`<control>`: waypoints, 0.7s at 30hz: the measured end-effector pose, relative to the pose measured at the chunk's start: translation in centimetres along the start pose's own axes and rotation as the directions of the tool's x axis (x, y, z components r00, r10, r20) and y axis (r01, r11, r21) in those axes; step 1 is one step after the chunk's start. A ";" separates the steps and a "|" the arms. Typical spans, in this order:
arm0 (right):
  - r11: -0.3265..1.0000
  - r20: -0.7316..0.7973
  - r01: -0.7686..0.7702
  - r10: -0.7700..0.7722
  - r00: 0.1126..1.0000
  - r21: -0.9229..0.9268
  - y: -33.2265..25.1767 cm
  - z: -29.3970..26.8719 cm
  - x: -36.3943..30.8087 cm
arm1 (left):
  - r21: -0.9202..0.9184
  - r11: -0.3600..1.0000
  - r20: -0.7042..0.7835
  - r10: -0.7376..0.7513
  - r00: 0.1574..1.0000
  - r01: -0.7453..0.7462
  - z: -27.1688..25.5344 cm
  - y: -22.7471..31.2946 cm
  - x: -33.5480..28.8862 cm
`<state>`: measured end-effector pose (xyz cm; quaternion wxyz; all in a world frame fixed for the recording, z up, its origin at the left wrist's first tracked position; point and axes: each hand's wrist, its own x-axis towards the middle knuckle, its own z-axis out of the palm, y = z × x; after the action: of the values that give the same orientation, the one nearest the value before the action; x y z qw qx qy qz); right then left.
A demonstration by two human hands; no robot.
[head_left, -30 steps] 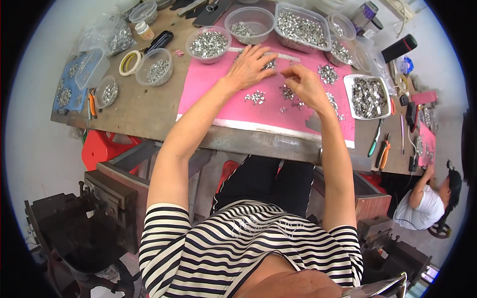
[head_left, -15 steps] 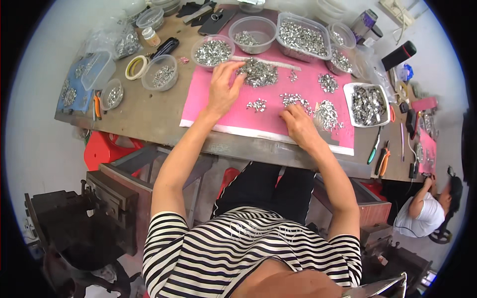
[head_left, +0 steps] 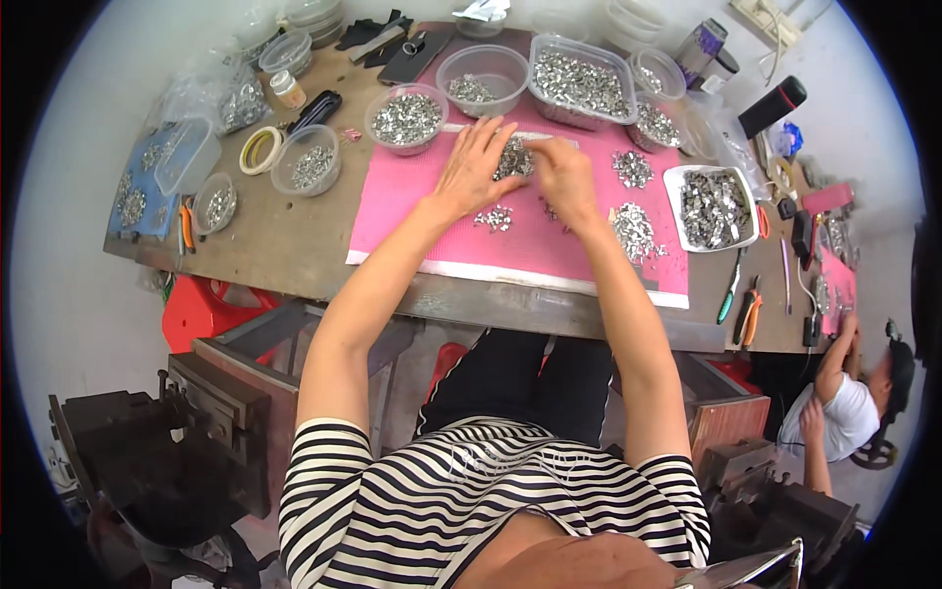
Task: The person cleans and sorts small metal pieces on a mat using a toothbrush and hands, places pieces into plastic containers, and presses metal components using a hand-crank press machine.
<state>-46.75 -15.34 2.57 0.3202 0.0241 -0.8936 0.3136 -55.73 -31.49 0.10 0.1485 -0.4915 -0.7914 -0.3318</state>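
While both hands work at the far edge of the pink mat (head_left: 510, 250), the left hand (head_left: 471, 167) lies flat with fingers spread, its fingertips touching a heap of small metal parts (head_left: 512, 157). The right hand (head_left: 561, 177) sits just beside it on the same heap, fingers curled down with the tips drawn together; whether a part is pinched between them cannot be told. The hands are close together, nearly touching across the heap.

Judged from this, the step in hand is gathering or sorting the heap on the mat. The next move appears to call for a fine pinch, the flat left hand keeping loose parts from scattering.

Around the heap lie smaller piles on the mat, one near the left wrist (head_left: 494, 218) and a larger one to the right (head_left: 633, 231). Beyond the mat stand round clear tubs (head_left: 406, 116) and a rectangular clear box (head_left: 583, 80) of like parts; a white tray (head_left: 714, 206) stands to the right.

Against the frame half a second ago, both hands have moved: then they were apart, the right lower on the mat; now they meet at the heap.
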 end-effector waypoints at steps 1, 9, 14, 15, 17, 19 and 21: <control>0.998 -0.034 -0.063 0.063 0.997 -0.022 1.3 -0.9 0.1 | -0.003 1.000 -0.001 0.000 1.000 0.000 0.2 0.1 0.0; 0.971 0.111 0.171 -0.154 0.982 -0.165 5.0 -1.7 -0.7 | 0.027 0.989 0.028 0.147 0.989 -0.148 2.1 2.0 1.6; 0.959 0.238 0.144 -0.084 0.968 -0.245 5.9 -2.7 -0.4 | 0.095 0.970 0.101 0.216 0.971 -0.226 2.1 -0.2 2.9; 0.958 0.236 0.143 -0.083 0.968 -0.247 5.7 -2.9 -0.3 | 0.067 0.971 0.068 0.225 0.972 -0.229 2.0 -0.4 2.9; 0.978 0.157 0.086 -0.057 0.986 -0.189 5.1 -3.7 -0.1 | 0.038 0.971 0.016 0.234 0.972 -0.234 2.3 0.1 3.4; 0.956 0.090 0.230 -0.217 0.972 -0.181 5.7 -3.2 -0.5 | 0.026 0.966 0.007 0.256 0.967 -0.256 2.5 1.2 3.5; 0.927 0.179 0.281 -0.241 0.954 -0.250 5.2 -2.6 -1.1 | 0.058 0.957 0.050 0.281 0.958 -0.284 2.3 1.0 2.9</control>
<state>-45.75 -9.88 0.66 0.2938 0.1213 -0.9378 0.1396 -56.03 -27.70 0.37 0.1940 -0.6010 -0.7263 -0.2713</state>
